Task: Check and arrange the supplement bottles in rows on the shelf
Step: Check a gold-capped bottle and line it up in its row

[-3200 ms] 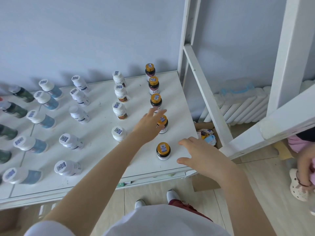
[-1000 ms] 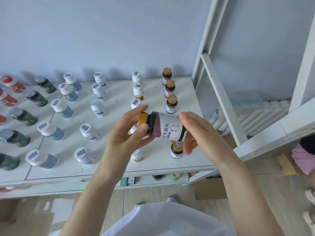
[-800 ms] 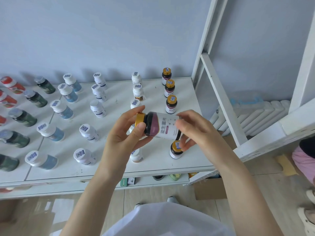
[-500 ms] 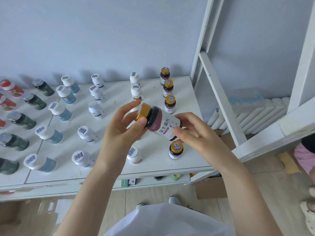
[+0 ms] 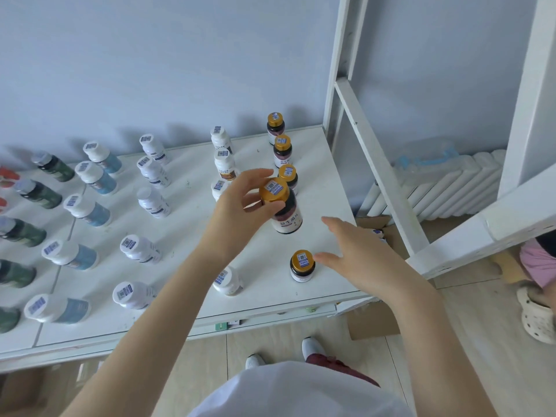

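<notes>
1. Gold-capped bottle (image 5: 284,212) was lying sideways in both my hands 1 s ago while I turned it and read the label. Now it's upright, cap up, lowered into the gap in the gold-cap row at the right end of the shelf (image 5: 186,260).
2. That gap is between the front bottle (image 5: 302,266) and the 3 rear bottles (image 5: 282,150). The held one is just in front of the nearest of those 3. Can't tell if its base is on the shelf yet or just above it.
3. Meaning: the check on this 1 looks done, and I judge this is the put-back step. The row will count 5 once it's down.
4. Left hand (image 5: 240,206): thumb and fingers curled round the gold cap from the left, carrying the bottle alone.
5. Right hand (image 5: 352,254): has let go, fingers straight and spread, holding nothing, hovering over the shelf's right edge. The thumb tip is just beside the front bottle's cap; contact unclear.
6. Likely next: release the cap, maybe nudge the bottle into line. The white-capped bottles (image 5: 224,164) in the next row are not being touched.
</notes>
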